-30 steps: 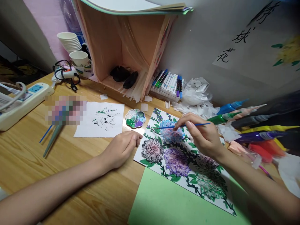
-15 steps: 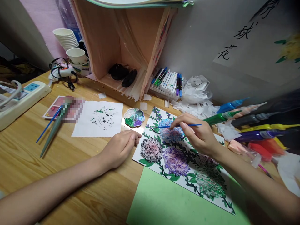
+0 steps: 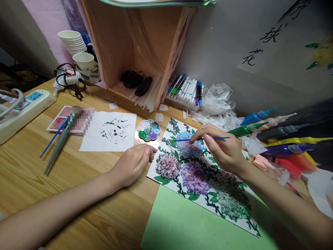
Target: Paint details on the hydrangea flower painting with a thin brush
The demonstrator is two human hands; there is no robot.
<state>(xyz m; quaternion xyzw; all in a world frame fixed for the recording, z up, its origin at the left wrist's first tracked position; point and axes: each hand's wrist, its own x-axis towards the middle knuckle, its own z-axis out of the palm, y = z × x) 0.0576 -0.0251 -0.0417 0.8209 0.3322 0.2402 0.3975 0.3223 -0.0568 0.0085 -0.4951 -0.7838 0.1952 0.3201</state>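
My right hand (image 3: 221, 147) pinches a thin blue paintbrush (image 3: 215, 138) above the painting. The brush tip points left, at the small leaves near the painting's upper left edge; whether it touches cannot be made out. The painting (image 3: 161, 163) is a white board with puffy textured flowers in blue, black-pink, purple and green, joined by dark stems and green leaves. Loosely curled, my left hand (image 3: 135, 161) rests on the table with its fingertips at the board's left edge. Nothing shows in it. A flower-shaped palette (image 3: 148, 130) with green and purple paint lies just beyond.
Green paper (image 3: 177, 218) lies under the board. Left are a paint-marked tissue (image 3: 90, 140), another blue brush (image 3: 53, 140) and a power strip (image 3: 28, 111). Behind stand a pink box (image 3: 111, 69), markers (image 3: 186, 88) and paper cups (image 3: 84, 61). Paint tubes (image 3: 246, 129) lie at right.
The right hand and its brush have shifted slightly to the right. My left hand, the board and the palette stay where they were.
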